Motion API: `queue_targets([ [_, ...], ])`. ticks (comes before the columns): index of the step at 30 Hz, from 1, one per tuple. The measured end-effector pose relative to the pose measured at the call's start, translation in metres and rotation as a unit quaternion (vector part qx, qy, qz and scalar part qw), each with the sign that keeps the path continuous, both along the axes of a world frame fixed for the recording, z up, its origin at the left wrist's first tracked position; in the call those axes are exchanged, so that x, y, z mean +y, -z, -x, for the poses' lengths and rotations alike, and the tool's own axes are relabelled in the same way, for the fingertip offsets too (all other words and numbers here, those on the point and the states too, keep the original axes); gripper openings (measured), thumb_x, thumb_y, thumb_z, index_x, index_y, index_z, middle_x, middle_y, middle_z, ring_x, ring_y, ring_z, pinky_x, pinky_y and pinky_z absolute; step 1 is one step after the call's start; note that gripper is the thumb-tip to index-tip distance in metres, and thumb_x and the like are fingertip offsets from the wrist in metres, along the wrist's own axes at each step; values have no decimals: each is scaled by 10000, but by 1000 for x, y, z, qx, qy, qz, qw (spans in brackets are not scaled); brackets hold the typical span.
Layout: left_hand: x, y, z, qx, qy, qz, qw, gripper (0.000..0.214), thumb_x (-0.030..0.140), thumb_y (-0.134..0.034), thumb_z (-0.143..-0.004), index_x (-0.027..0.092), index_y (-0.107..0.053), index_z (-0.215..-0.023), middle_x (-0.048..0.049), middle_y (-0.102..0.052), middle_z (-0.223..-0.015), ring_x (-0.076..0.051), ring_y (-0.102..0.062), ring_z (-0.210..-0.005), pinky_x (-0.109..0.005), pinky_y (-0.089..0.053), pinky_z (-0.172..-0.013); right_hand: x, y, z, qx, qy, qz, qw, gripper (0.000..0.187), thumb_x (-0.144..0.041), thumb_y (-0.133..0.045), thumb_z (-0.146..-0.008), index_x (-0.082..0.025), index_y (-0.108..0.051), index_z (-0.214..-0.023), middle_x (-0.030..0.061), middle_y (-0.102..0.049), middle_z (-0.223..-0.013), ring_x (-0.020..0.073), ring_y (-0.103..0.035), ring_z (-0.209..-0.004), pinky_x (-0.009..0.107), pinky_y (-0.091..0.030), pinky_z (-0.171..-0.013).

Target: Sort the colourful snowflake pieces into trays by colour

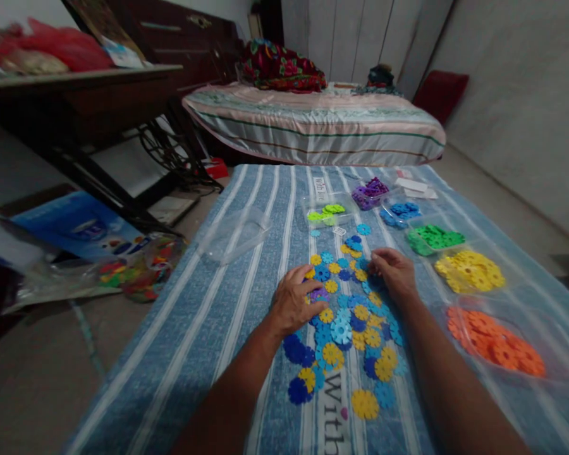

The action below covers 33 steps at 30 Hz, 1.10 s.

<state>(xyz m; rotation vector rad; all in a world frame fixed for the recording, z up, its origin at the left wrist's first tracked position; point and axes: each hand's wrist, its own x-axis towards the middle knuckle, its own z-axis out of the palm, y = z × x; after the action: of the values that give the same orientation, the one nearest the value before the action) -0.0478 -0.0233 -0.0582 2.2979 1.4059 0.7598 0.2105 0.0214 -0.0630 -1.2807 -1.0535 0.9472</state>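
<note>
Toothed plastic snowflake discs in yellow, light blue and dark blue lie in a loose pile (341, 330) on the striped cloth. My left hand (291, 302) rests at the pile's left side, fingers spread, its fingertips around a purple disc (318, 294). On the opposite side, my right hand (394, 270) has thumb and fingers pinched together close to some blue discs. Whatever is between those fingertips is too small or hidden to make out. A larger yellow disc (365, 404) lies at the near end of the pile.
Clear boxes hold orange discs (495, 341), yellow discs (470, 270), green discs (435, 239), blue discs (401, 213), purple discs (370, 193) and lime discs (326, 213). An upturned-looking clear container (234, 235) sits at left. Beyond are a bed (313, 123) and a sewing-machine table (76, 79).
</note>
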Motion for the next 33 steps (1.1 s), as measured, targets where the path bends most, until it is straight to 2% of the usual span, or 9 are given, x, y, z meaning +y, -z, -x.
queue_targets([
  [7, -2, 3, 3, 10, 16, 19, 1000, 483, 426, -828, -623, 242, -732, -1059, -122, -490, -1418, -370, -421, -1315, -552, -377, -1074, 2, -2, 1, -1, -13, 16, 1000, 398, -548, -781, -610, -185, -668, -726, 12, -638, -540, 135, -552, -448, 231, -406, -409],
  [16, 1, -4, 4, 8, 32, 56, 998, 502, 363, -855, -594, 233, -732, -1063, -137, -474, -1436, -375, -388, -1347, -548, -356, -1090, 4, 1, -1, 5, -21, 20, 1000, 363, -517, -777, -631, -187, -669, -737, 7, -642, -556, 129, -550, -458, 229, -411, -429],
  [22, 2, -7, 5, 17, 45, 72, 996, 552, 381, -854, -596, 236, -716, -1109, -135, -431, -1474, -379, -353, -1374, -545, -333, -1111, 3, -1, -1, 8, -18, 13, 1000, 337, -486, -778, -628, -184, -667, -731, -2, -629, -538, 120, -538, -444, 224, -401, -423],
  [28, 0, -15, 4, -7, 37, 106, 994, 371, 269, -813, -624, 215, -709, -976, -132, -442, -1472, -355, -350, -1384, -532, -321, -1113, 4, 1, -1, 5, -21, 16, 1000, 350, -488, -773, -630, -178, -662, -748, 4, -641, -559, 126, -555, -464, 224, -411, -432],
  [33, -1, -21, 4, -78, 15, 139, 987, 233, 175, -765, -612, 180, -643, -811, -146, -474, -1443, -308, -392, -1360, -466, -324, -1111, 3, -1, -1, 3, -19, 28, 999, 370, -497, -772, -618, -172, -658, -752, -2, -639, -551, 121, -559, -464, 211, -409, -435],
])
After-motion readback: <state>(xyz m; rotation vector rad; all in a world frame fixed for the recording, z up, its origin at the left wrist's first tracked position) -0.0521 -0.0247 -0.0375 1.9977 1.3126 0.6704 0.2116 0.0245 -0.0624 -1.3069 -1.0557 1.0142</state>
